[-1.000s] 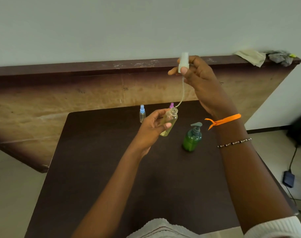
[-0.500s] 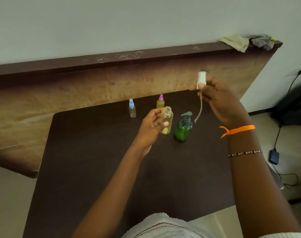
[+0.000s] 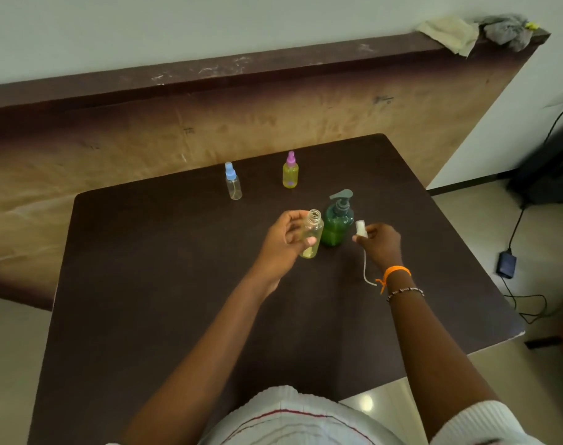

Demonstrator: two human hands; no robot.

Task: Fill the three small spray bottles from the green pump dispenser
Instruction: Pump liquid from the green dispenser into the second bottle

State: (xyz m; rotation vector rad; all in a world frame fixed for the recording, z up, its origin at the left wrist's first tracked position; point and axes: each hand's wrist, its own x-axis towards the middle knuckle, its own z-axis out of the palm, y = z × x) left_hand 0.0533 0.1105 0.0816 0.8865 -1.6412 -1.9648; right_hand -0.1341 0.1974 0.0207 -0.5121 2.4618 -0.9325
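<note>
My left hand (image 3: 285, 240) grips an uncapped small clear bottle (image 3: 312, 234) holding a little yellowish liquid, just above the dark table (image 3: 177, 300). The green pump dispenser (image 3: 337, 223) stands right beside it, to the right. My right hand (image 3: 381, 244) pinches the white spray cap (image 3: 361, 228), low next to the dispenser, and the cap's thin tube (image 3: 366, 271) trails down toward the table. Further back stand a clear bottle with a blue cap (image 3: 233, 183) and a yellow-filled bottle with a pink cap (image 3: 290, 171).
A wooden panel with a dark ledge (image 3: 273, 69) rises behind the table. Rags (image 3: 475, 30) lie on the ledge's right end. A black adapter and cable (image 3: 506, 264) lie on the floor to the right of the table.
My right hand has come down from high above the bottle to table level beside the dispenser, taking the white cap and its tube out of the bottle. The left hand still holds the bottle.
</note>
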